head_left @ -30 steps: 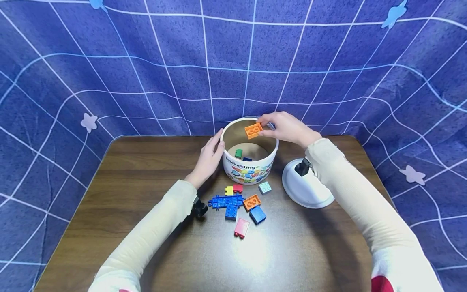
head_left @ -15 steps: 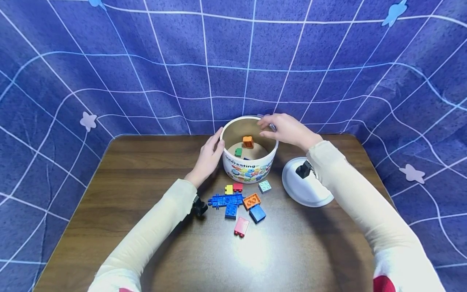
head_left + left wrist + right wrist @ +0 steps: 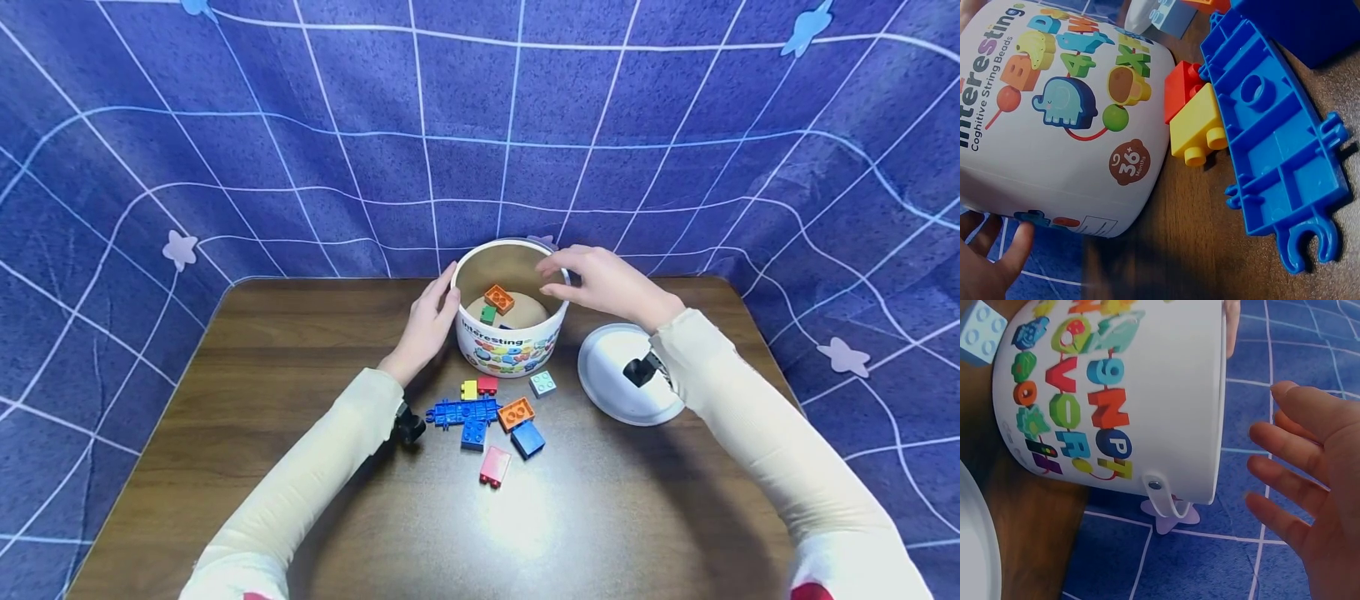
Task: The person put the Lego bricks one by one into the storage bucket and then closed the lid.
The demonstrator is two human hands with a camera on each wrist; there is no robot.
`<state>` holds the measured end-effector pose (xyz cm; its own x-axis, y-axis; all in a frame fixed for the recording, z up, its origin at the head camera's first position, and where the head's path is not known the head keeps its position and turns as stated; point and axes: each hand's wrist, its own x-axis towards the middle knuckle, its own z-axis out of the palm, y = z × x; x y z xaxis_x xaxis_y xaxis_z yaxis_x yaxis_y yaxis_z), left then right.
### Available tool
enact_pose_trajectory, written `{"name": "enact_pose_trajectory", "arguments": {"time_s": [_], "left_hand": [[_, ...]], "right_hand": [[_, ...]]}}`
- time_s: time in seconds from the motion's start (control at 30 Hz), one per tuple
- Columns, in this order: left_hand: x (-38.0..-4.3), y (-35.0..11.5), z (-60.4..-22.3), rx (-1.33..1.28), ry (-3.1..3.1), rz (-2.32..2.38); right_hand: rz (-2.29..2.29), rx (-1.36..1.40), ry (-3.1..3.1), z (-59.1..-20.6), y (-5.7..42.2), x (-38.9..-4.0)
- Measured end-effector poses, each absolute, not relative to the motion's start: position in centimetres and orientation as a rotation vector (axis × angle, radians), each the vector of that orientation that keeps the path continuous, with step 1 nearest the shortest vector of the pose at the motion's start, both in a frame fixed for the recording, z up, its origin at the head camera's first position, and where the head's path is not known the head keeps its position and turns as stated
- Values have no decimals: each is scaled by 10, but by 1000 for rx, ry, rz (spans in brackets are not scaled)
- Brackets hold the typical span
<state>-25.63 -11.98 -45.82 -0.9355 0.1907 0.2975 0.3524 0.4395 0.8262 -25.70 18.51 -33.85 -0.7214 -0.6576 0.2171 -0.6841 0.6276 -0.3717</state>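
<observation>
A round white bucket (image 3: 507,350) with printed letters and animals stands near the back edge of the table. Inside lie an orange brick (image 3: 498,298), a green brick (image 3: 488,315) and a dark blue piece mostly hidden by the front rim. My left hand (image 3: 427,321) rests on the bucket's left side with fingers fairly straight. At the bucket's right rim hovers my right hand (image 3: 600,282), fingers loosely bent and holding nothing; the right wrist view shows the hand (image 3: 1304,469) apart from the bucket wall.
In front of the bucket lie a blue wagon base (image 3: 1272,131), a yellow brick (image 3: 1197,125), a red brick (image 3: 1182,87), a light blue brick (image 3: 542,383), an orange brick (image 3: 516,413), two blue bricks and a pink brick (image 3: 495,466). A white lid (image 3: 611,383) lies to the right.
My right hand has let go of the orange brick, which dropped into the bucket and came to lie beside the green one. The hand then drew back slightly right. My left hand stayed put.
</observation>
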Motion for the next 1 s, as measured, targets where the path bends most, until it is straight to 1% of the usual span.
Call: {"name": "enact_pose_trajectory", "arguments": {"time_s": [0.23,0.6,1.0], "left_hand": [[-255,-119,-455,-478,-2527,-1502],[-255,-119,-456,-470,-2544,-1509],[-255,-120,-457,-473,-2552,-1514]], "right_hand": [[683,1180,-2759,-340,192,-238],[729,1204,-2760,-355,204,-213],[726,1266,-2735,-375,201,-185]]}}
